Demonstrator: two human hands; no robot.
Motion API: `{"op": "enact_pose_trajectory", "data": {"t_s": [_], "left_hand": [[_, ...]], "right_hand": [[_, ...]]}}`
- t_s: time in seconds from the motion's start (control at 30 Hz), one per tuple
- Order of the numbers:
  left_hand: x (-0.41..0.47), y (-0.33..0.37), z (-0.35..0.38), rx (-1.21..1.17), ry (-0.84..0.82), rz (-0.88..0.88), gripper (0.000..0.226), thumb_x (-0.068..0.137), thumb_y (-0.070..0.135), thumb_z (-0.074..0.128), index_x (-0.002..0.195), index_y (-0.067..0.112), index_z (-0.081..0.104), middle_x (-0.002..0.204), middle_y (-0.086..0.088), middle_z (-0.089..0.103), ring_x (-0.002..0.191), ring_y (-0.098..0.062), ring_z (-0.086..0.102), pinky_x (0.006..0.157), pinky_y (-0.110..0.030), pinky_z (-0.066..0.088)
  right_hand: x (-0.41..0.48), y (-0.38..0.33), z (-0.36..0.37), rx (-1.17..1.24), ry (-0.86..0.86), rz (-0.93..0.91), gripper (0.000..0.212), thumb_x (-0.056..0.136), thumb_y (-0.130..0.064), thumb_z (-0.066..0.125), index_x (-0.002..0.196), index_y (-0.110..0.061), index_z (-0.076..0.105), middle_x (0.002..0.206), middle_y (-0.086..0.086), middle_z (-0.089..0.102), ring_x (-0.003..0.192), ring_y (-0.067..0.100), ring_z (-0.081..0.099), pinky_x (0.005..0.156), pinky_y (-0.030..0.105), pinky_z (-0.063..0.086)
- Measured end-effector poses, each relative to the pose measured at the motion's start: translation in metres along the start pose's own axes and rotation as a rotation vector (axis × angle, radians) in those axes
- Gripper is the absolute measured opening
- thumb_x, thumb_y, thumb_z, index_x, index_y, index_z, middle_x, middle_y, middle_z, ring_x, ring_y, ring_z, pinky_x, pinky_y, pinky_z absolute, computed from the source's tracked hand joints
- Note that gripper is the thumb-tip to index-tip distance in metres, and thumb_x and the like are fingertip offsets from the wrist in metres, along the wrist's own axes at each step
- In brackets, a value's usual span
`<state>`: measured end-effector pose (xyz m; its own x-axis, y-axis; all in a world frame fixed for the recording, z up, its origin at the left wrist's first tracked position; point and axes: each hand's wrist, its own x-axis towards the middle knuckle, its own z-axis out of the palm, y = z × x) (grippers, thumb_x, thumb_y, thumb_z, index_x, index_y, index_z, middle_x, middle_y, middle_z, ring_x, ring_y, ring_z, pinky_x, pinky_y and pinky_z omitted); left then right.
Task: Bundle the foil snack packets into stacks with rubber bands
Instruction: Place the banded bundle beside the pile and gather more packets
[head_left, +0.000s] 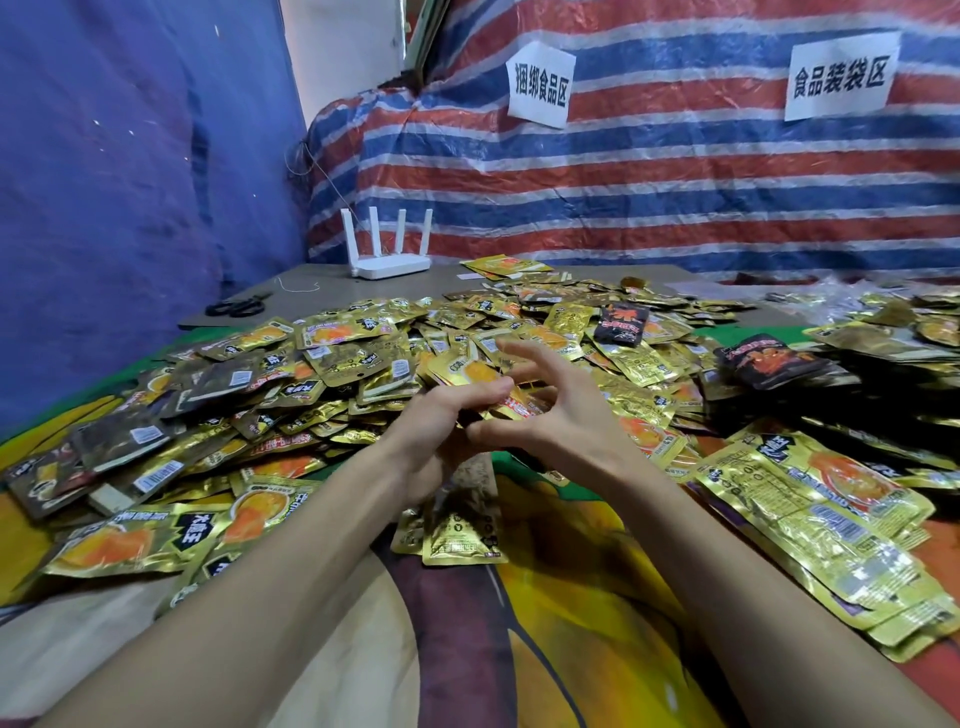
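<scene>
Loose foil packets (343, 364) cover patterned cloth (561, 597) below striped tarpaulin (649, 182).

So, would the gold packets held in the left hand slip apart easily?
Likely yes: the gold packets have glossy foil faces, so they probably slide over each other. They look thin and flat, so probably light and slightly floppy in the left hand.

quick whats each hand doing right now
Left hand: grips a stack of packets.
Right hand: open, fingers spread, holding nothing visible.
</scene>
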<state>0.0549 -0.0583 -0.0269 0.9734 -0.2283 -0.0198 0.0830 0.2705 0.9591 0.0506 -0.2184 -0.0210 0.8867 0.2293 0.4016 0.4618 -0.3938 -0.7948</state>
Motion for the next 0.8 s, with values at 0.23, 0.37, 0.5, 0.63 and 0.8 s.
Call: {"op": "enact_pose_trajectory", "data": {"t_s": [0.23,0.37,0.5,0.63,0.8], "left_hand": [[0.002,0.005,-0.001,-0.329,0.030,-0.052,0.018,0.076,0.023,0.073,0.073,0.007,0.081,0.082,-0.013,0.074,0.071,-0.024,0.074,0.058,-0.030,0.060],[0.002,0.005,-0.003,-0.383,0.016,-0.080,0.018,0.076,0.021,0.073,0.076,0.004,0.081,0.090,-0.016,0.075,0.077,-0.027,0.075,0.058,-0.031,0.061],[0.001,0.002,-0.002,-0.390,0.013,-0.116,0.018,0.078,0.021,0.073,0.080,0.005,0.081,0.097,-0.017,0.075,0.080,-0.027,0.075,0.066,-0.034,0.063],[-0.004,0.004,0.002,-0.414,0.006,-0.116,0.029,0.077,0.020,0.072,0.100,0.001,0.074,0.100,-0.020,0.074,0.082,-0.031,0.075,0.063,-0.036,0.063],[-0.006,0.006,0.002,-0.402,0.050,-0.120,0.027,0.092,0.023,0.067,0.108,0.001,0.068,0.093,-0.019,0.075,0.079,-0.030,0.075,0.060,-0.034,0.061]], "right_hand": [[0.001,-0.003,0.005,0.093,0.076,0.041,0.066,0.065,-0.025,0.094,0.125,-0.019,0.068,0.115,-0.001,0.071,0.105,0.012,0.067,0.093,0.035,0.055],[-0.001,-0.001,0.007,0.164,0.129,0.035,0.067,0.060,-0.021,0.097,0.121,-0.015,0.069,0.110,0.000,0.071,0.096,0.011,0.070,0.083,0.029,0.058],[0.001,0.001,0.004,0.200,0.092,0.054,0.061,0.062,-0.014,0.095,0.118,-0.015,0.070,0.108,0.001,0.070,0.093,0.012,0.069,0.075,0.023,0.056],[0.003,0.004,-0.001,0.224,0.023,0.037,0.067,0.056,-0.025,0.086,0.120,-0.015,0.070,0.113,0.005,0.070,0.092,0.010,0.069,0.069,0.014,0.050],[0.004,0.004,-0.002,0.201,-0.037,0.079,0.073,0.062,-0.035,0.072,0.133,-0.021,0.062,0.128,0.000,0.062,0.107,0.012,0.066,0.081,0.022,0.055]]}}
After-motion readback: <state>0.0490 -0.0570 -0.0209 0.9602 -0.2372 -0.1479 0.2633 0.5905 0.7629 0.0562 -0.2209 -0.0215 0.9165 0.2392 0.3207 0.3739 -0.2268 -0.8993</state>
